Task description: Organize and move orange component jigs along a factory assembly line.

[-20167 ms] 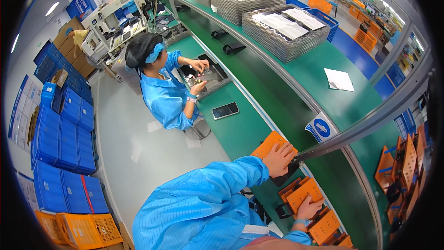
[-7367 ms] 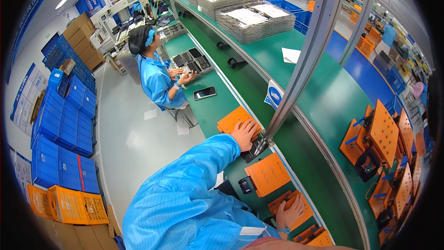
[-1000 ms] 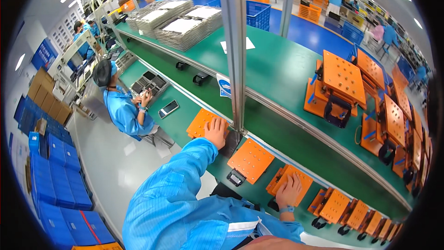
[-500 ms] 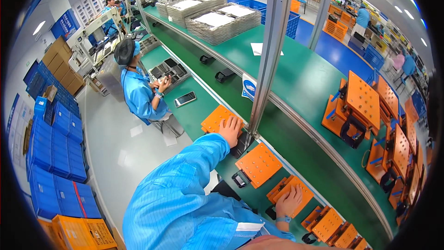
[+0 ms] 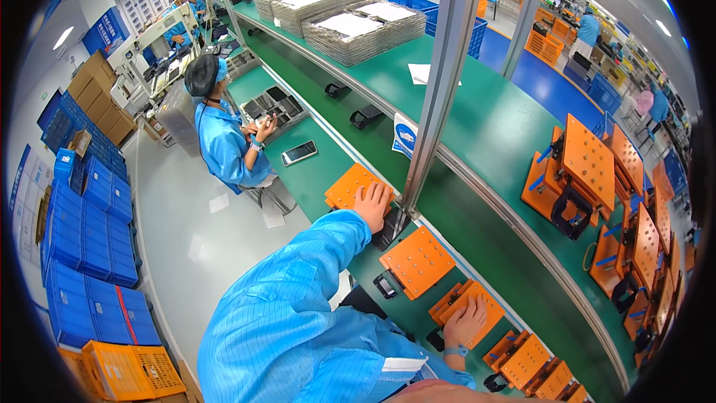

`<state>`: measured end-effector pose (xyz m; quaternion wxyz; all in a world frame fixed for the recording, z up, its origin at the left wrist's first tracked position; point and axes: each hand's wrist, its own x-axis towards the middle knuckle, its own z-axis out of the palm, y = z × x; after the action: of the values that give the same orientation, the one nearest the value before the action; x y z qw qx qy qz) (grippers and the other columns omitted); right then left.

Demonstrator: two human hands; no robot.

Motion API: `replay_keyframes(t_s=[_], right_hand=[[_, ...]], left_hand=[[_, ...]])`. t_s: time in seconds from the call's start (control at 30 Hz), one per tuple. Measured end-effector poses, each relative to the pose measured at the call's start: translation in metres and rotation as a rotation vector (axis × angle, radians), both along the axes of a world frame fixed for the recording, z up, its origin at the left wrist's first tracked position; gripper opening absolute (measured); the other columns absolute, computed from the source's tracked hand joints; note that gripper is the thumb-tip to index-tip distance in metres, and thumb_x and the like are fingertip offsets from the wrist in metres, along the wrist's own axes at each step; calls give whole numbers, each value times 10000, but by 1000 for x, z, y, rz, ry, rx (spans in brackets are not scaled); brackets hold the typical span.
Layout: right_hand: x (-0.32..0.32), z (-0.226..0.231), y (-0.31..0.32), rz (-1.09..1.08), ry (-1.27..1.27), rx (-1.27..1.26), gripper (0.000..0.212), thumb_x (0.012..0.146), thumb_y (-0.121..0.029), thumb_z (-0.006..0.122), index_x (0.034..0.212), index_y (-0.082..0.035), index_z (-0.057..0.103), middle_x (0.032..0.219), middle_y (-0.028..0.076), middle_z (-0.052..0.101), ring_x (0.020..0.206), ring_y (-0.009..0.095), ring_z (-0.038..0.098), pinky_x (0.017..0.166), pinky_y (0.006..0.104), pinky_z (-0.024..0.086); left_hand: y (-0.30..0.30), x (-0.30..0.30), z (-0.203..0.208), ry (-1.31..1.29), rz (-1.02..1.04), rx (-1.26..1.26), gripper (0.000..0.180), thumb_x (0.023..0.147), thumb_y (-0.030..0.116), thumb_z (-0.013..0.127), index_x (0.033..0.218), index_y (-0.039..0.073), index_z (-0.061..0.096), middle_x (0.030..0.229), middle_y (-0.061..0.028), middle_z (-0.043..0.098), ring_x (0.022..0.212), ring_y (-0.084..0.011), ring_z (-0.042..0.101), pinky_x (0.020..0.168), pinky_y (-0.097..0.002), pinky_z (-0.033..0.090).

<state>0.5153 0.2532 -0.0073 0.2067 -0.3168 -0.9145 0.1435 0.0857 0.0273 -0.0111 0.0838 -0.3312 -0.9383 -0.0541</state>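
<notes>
My left arm in a blue sleeve reaches forward, and the left hand (image 5: 373,207) lies with fingers apart on the near right corner of an orange plate fixture (image 5: 350,185) with metal studs. Beside that hand sits a black part (image 5: 389,230), partly covered. Nearer to me, the right hand (image 5: 465,322) rests on a second orange fixture (image 5: 486,313), its fingers stretched over the top plate. Between the two hands lies another studded orange fixture (image 5: 419,263) with a black clamp (image 5: 386,283) at its left side. The undersides of both hands are hidden.
More orange fixtures (image 5: 525,362) line the green bench at lower right, and others (image 5: 585,160) stand on the raised shelf. A metal post (image 5: 440,97) rises close past my left hand. Beyond lie a phone-like device (image 5: 299,152) and a seated co-worker (image 5: 224,134) handling small parts.
Both hands stay on the same two fixtures, with hardly any shift. The whole view has tilted slightly. The co-worker's hands have moved a little.
</notes>
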Motion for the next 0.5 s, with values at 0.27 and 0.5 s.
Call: replay_keyframes(t_s=[0.27, 0.5], right_hand=[[-2, -5, 1, -10, -3, 7, 412, 1129, -114, 598, 1511, -8, 711, 1697, 224, 618, 1638, 469, 504, 1333, 615, 382], [-3, -7, 2, -15, -3, 26, 413, 1122, -118, 607, 1508, -16, 712, 1690, 219, 624, 1634, 467, 513, 1328, 611, 395]], left_hand=[[0, -2, 6, -25, -7, -15, 1082, 865, 200, 899, 1823, 69, 413, 1821, -193, 461, 1743, -416, 381, 1372, -750, 323], [-2, -1, 3, -16, -1, -13, 1080, 878, 211, 892, 1830, 67, 402, 1820, -192, 464, 1742, -418, 385, 1373, -752, 322]])
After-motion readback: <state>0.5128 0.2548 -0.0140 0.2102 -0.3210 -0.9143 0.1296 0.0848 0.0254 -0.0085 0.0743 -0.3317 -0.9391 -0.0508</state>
